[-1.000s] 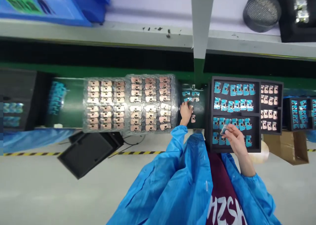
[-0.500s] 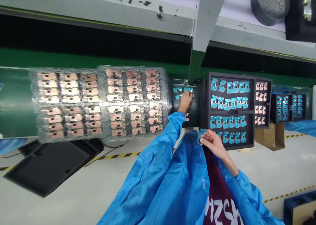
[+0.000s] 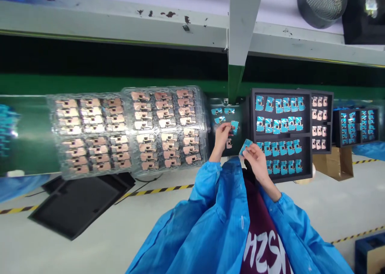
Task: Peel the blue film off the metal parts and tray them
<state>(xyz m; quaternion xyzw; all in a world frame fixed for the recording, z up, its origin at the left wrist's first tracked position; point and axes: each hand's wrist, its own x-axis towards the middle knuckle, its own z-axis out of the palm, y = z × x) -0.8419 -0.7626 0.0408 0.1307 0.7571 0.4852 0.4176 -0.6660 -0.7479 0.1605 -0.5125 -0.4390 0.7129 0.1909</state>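
Observation:
My left hand [image 3: 222, 135] pinches a small blue film-covered metal plate [image 3: 235, 127] above the green belt. Closer to my body, my right hand [image 3: 255, 157] is closed on another blue film-covered plate [image 3: 246, 146], held tilted by its edge. Beyond my left hand lie three loose blue plates [image 3: 220, 119] on the belt, and a copper-coloured plate [image 3: 229, 143] lies just right of that hand. To the right stands a black divided tray [image 3: 306, 133] with rows of blue plates inside. Parts of both hands' fingers are hidden.
Clear plastic trays [image 3: 131, 129] with rows of copper-coloured plates rest on the green belt [image 3: 33, 138] at left. A green-and-white post [image 3: 237, 65] rises beyond my hands. More black trays [image 3: 357, 113] and a cardboard box [image 3: 344, 166] are at right; black panels [image 3: 81, 208] lie low at left.
My left hand has drawn back from the belt's far part toward me, now with a blue plate in its fingers. My right hand has risen slightly, still holding its plate. The view has shifted slightly.

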